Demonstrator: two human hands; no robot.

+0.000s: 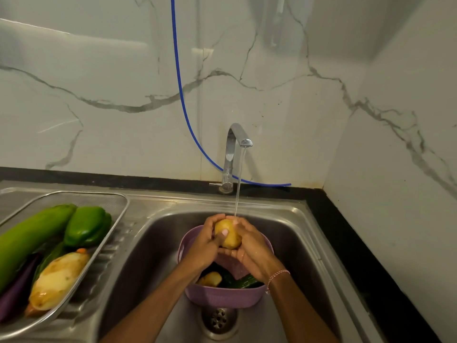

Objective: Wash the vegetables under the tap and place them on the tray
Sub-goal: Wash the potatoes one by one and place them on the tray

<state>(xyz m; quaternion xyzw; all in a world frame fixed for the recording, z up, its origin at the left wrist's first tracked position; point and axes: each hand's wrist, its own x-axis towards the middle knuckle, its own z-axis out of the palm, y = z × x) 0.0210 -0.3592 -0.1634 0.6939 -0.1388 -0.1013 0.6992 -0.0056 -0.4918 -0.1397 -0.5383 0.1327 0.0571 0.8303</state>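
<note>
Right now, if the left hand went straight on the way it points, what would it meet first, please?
The potato, which the left hand grips, so nothing lies between them. Going on, it would probably push the potato into the right hand cupped against its other side, under the running water.

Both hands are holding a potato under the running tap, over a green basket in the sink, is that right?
Not quite: the head view shows the basket is purple, not green. The left hand and right hand do hold the potato under the running tap, over that basket in the sink.
</note>
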